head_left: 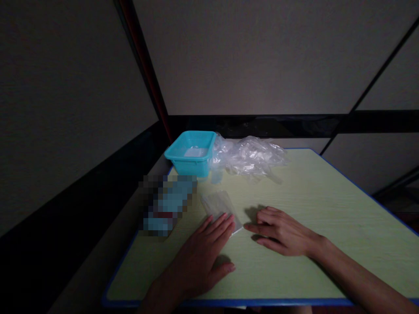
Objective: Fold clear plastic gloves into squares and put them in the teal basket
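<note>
While the left hand (204, 255) lies palm down with its fingers spread over one small clear plastic bag (218, 202), the right hand (283, 231) comes in on the other side, forefinger out, the rest curled! Count them: two hands, one small bag, and it sits left of centre on the surface, nearer the near edge than the far one. No grip on the left, just fingertips laid flat on the plastic; nothing held on the right either, its forefinger right beside the bag's near right corner, and whether they touch, I cannot tell.

Up by the far left corner, one turquoise basket (191, 168), with something white (195, 151) inside. Just beside it, along the far edge, one crumpled heap of clear plastic (252, 155); how many pieces, impossible to count. Down the left edge, one bluish item (173, 200), too blurred to name, close to the rim.

And the room! One green table (327, 205), blue trim (262, 302) all along the near edge, its widest stretch running from the right hand out to the right edge and up to the far right corner. On the left it's tight: only a narrow strip between bag and blurred item.
</note>
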A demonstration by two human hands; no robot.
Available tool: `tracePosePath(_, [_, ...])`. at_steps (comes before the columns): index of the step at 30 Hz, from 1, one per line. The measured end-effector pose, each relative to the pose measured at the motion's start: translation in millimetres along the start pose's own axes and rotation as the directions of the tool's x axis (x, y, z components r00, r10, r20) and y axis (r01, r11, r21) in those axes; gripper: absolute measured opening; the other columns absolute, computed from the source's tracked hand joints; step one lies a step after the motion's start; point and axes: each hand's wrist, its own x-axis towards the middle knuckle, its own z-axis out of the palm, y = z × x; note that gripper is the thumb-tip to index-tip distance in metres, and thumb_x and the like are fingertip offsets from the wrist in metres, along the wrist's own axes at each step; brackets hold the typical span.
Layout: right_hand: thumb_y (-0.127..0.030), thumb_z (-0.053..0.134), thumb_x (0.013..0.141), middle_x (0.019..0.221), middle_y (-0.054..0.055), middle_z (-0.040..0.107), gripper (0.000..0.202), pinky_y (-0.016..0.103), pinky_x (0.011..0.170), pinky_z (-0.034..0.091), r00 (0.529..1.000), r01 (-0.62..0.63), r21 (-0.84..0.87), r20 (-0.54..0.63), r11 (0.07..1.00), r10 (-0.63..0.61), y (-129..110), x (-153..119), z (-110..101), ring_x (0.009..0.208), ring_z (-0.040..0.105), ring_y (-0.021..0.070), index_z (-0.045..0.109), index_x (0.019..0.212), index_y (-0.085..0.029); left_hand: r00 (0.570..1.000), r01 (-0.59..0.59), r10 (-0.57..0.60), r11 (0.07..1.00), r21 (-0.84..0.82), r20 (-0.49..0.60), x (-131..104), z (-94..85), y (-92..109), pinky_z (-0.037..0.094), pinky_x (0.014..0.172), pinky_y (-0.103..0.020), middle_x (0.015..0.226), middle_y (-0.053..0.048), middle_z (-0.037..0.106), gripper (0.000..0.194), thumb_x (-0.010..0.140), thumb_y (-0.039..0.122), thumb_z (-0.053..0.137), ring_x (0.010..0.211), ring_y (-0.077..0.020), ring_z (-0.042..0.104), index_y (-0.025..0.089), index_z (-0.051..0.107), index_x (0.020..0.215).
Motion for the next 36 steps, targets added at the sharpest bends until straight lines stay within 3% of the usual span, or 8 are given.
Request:
tracePosePath(16, [-0.035, 0.036, 0.091, 0.080, 0.006, 0.051, 0.035, 0.034, 0.072, 0.034, 0.999, -0.013, -0.003, 0.032, 1.000, 0.013, -0.4, 1.8, -1.5, 0.077, 0.046, 0.0190, 0.053, 0.114, -0.016, 0.997, 0.011, -0.014, 0.999, 0.046, 0.077, 2.9, -2.5, 2.1, 0.006, 0.110, -0.040, 0.148, 0.001, 0.007, 0.076, 0.082, 0.045, 0.049, 0.135, -0.0175, 0.005, 0.025, 0.004, 0.140])
tracePosePath(27, [-0.035, 0.032, 0.092, 0.080, 0.006, 0.052, 0.039, 0.034, 0.072, 0.035, 1.000, -0.007, 0.003, -0.025, 1.000, 0.007, -0.6, 0.3, -0.4, 0.077, 0.045, 0.0187, 0.051, 0.119, -0.014, 0.997, 0.010, -0.012, 0.999, 0.036, 0.071, 3.8, -5.4, 3.9, 0.007, 0.110, -0.040, 0.148, 0.000, 0.010, 0.075, 0.081, 0.041, 0.052, 0.135, -0.0182, 0.006, 0.024, 0.009, 0.140])
tracePosePath(31, [-0.040, 0.033, 0.091, 0.082, 0.006, 0.050, 0.044, 0.036, 0.075, 0.033, 1.000, 0.011, -0.015, 0.024, 1.000, -0.010, -3.4, 3.1, -3.6, 0.079, 0.044, 0.0190, 0.045, 0.126, -0.016, 0.998, -0.005, 0.003, 0.999, 0.038, 0.060, 3.8, -4.5, 3.6, 0.007, 0.110, -0.040, 0.147, 0.000, 0.011, 0.072, 0.083, 0.044, 0.049, 0.135, -0.0182, 0.006, 0.024, 0.009, 0.140])
tracePosePath(36, [-0.042, 0.035, 0.090, 0.083, 0.006, 0.048, 0.043, 0.035, 0.075, 0.032, 0.998, -0.027, -0.002, 0.060, 1.000, 0.027, -4.8, 5.4, -5.6, 0.080, 0.043, 0.0190, 0.048, 0.123, -0.016, 0.998, -0.002, -0.002, 0.998, 0.068, 0.062, 3.5, -2.1, 2.4, 0.006, 0.110, -0.039, 0.148, 0.001, 0.009, 0.078, 0.080, 0.043, 0.053, 0.135, -0.0177, 0.005, 0.024, 0.006, 0.140])
